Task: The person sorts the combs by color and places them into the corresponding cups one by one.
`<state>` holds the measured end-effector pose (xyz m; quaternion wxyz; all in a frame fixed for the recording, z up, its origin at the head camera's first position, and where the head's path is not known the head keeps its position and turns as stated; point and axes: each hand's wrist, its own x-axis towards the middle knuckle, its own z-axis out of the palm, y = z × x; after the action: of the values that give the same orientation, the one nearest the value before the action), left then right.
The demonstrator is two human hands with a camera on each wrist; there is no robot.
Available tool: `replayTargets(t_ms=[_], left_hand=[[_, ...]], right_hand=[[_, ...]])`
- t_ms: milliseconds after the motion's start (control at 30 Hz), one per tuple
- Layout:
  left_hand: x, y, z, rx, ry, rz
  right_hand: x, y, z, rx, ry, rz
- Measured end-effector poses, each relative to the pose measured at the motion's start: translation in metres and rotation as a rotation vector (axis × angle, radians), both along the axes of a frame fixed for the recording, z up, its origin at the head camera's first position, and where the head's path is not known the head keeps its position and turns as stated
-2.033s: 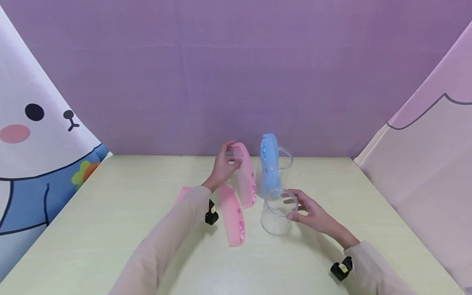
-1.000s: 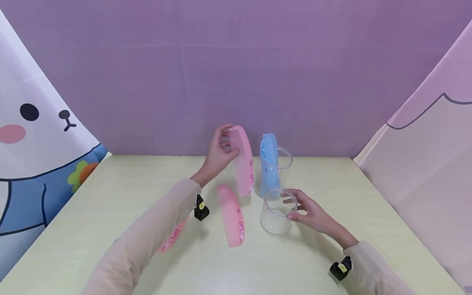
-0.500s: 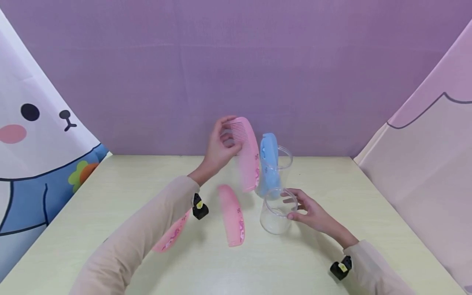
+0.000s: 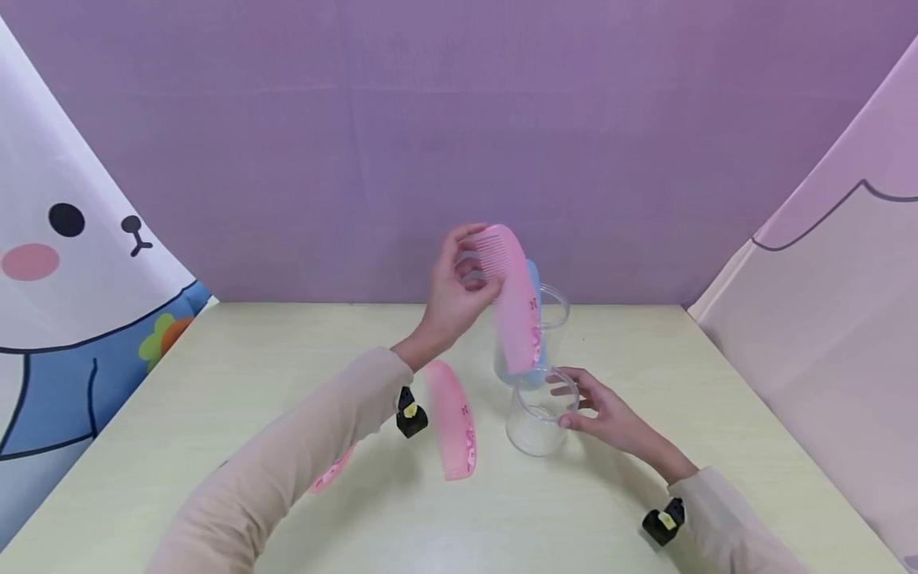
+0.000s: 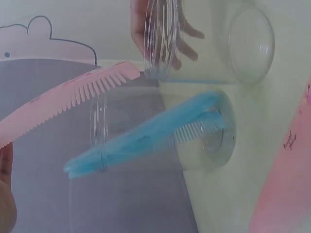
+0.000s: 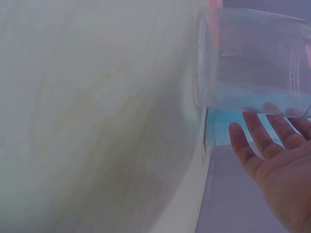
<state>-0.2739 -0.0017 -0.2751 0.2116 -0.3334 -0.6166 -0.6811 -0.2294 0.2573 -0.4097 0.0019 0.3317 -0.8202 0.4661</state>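
Note:
My left hand (image 4: 462,291) pinches a pink comb (image 4: 518,311) near its upper end. The comb is raised upright, its lower end just above the front clear plastic cup (image 4: 531,437), and it covers much of the back cup in the head view. My right hand (image 4: 610,418) holds the front cup at its right side, thumb in front and fingers behind. Blue combs (image 5: 146,136) lean inside the back clear cup (image 4: 565,309). In the left wrist view, the pink comb's toothed end comes near the front cup's rim.
One pink comb (image 4: 452,422) lies on the table (image 4: 610,526) left of the front cup. Another pink comb (image 4: 332,472) is mostly hidden under the left sleeve. A purple cloth (image 4: 459,143) hangs behind the table.
My left hand has lifted the pink comb off the table and carried it right, so it now overlaps the blue combs. The right hand and both cups have stayed in place.

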Motion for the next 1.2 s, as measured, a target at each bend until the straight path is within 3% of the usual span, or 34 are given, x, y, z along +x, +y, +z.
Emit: replayTargets(t_ms=[267,533,1200], left_hand=[[0.008,0.018,-0.007,-0.013,-0.002,-0.014],[0.014,0.028,-0.025,-0.051,-0.035,-0.021],[0.029,0.034,-0.064,-0.151,-0.147,-0.031]], right_hand=[[0.002,-0.001,0.001,0.012,-0.050,-0.021],[0.002,-0.001,0.003,0.012,-0.066,-0.028],[0.001,-0.002,0.002,0.020,-0.049,-0.048]])
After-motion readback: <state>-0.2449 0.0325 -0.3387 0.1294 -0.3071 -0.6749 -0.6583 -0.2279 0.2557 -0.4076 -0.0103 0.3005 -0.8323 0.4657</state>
